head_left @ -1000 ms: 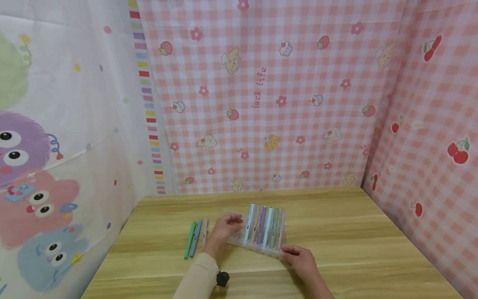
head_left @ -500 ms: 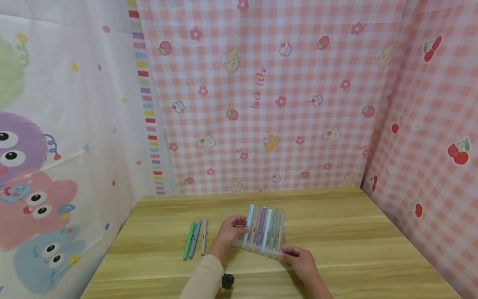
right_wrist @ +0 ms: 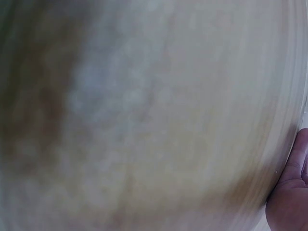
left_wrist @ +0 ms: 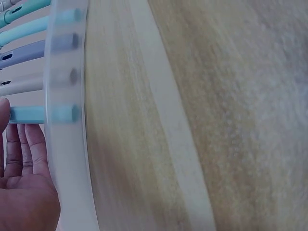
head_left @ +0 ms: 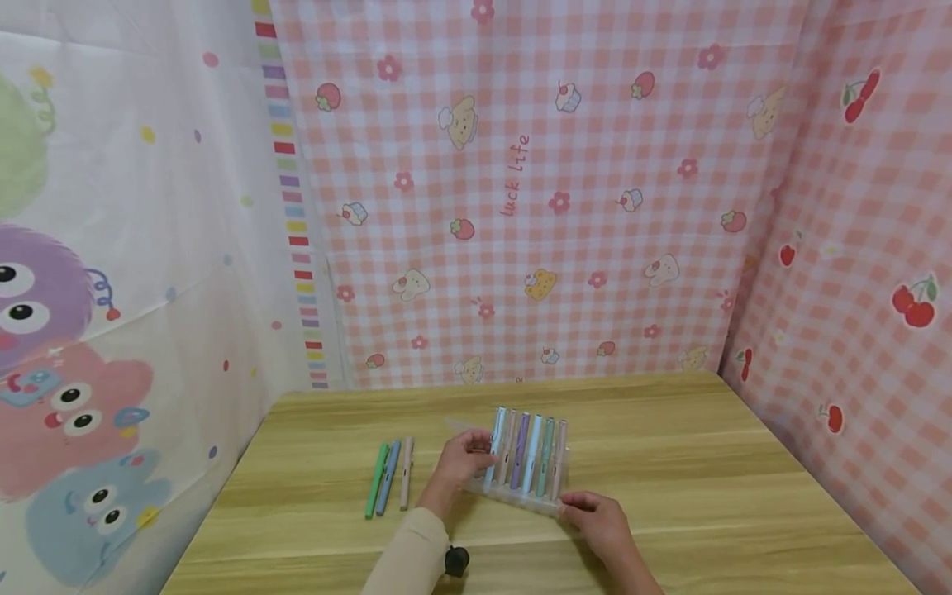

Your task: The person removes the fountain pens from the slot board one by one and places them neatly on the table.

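Note:
A clear plastic pen case (head_left: 521, 498) lies on the table, with several pens side by side in it. My left hand (head_left: 461, 463) is at the case's left part and pinches the leftmost light blue pen (head_left: 496, 442). In the left wrist view the thumb meets this pen (left_wrist: 41, 114), while the other fingers (left_wrist: 36, 144) lie behind it. My right hand (head_left: 598, 516) grips the front right corner of the case between thumb and fingers. Only the edge of the right hand (right_wrist: 291, 202) shows in the right wrist view.
Left of the case lie a green pen (head_left: 376, 481), a blue pen (head_left: 388, 478) and a greyish-pink pen (head_left: 406, 473). The wood-grain table (head_left: 706, 496) meets patterned cloth (head_left: 565, 248) at its back and sides.
My left hand has moved a little to the right, from beside the pens onto the leftmost light blue pen. The right hand has stayed at the case's corner.

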The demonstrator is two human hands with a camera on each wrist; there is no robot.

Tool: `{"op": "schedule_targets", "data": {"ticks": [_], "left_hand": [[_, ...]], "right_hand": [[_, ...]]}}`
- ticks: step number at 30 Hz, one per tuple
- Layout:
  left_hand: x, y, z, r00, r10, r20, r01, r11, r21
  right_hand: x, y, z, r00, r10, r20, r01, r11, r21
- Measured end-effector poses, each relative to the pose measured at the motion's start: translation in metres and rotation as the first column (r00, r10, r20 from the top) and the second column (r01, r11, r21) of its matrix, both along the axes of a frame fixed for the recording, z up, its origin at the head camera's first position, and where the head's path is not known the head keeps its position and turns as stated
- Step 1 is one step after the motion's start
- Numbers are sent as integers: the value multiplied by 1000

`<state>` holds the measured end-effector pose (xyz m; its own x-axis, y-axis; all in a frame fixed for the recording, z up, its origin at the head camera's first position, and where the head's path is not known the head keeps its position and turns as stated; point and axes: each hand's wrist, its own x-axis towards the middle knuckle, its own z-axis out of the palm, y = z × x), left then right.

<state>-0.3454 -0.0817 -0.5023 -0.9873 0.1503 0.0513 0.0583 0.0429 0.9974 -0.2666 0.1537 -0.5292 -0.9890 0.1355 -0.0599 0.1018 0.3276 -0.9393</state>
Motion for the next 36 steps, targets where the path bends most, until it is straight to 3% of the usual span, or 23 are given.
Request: {"op": "schedule_targets", "data": {"ticks": [10, 16, 24, 36], "left_hand": [[-3, 1, -7, 999, 50, 10, -50, 999, -12], [-3, 1, -6, 996, 77, -43, -76, 997, 29], [-7, -1, 6, 994, 106, -27, -102, 986, 132], [-12, -26, 23, 986, 164, -1, -162, 978, 131]], "right_hand": [[0, 0, -1, 1000, -2, 18, 2, 1000, 3], [1, -1, 1, 1000, 0, 17, 0, 1000, -5], [1, -1, 2, 1000, -2, 8, 2, 1000, -5], [3, 0, 2, 1000, 1, -13, -1, 1000, -9]]}}
